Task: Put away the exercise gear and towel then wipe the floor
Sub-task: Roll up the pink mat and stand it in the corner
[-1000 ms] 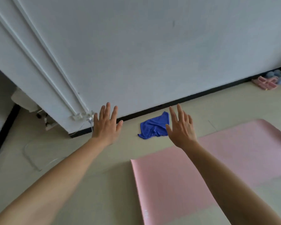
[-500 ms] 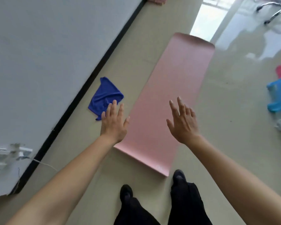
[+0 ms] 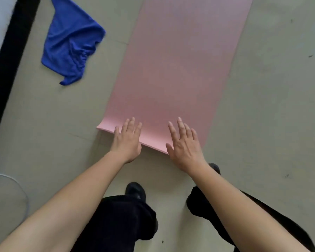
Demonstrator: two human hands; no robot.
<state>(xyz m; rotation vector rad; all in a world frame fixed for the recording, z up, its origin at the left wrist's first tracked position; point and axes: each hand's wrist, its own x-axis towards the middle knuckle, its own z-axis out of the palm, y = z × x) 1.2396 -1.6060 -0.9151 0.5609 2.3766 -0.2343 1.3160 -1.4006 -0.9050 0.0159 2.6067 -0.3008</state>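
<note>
A pink exercise mat [image 3: 178, 66] lies flat on the floor and runs away from me to the top of the view. Its near short edge curls up slightly at the left corner. My left hand [image 3: 127, 140] hovers over that near edge, fingers spread, palm down, holding nothing. My right hand [image 3: 185, 144] is over the same edge toward its right corner, also open and empty. Whether either palm touches the mat I cannot tell. A crumpled blue towel [image 3: 71, 42] lies on the floor left of the mat.
A black baseboard [image 3: 5, 57] and white wall run along the left. A pale cable [image 3: 16, 186] loops on the floor at lower left. My feet in black shoes [image 3: 135, 190] and dark trousers stand just behind the mat's near edge.
The view has tilted down and closer to the floor. Both hands have dropped from mid-air to the mat's near edge, and the mat and towel now look much larger.
</note>
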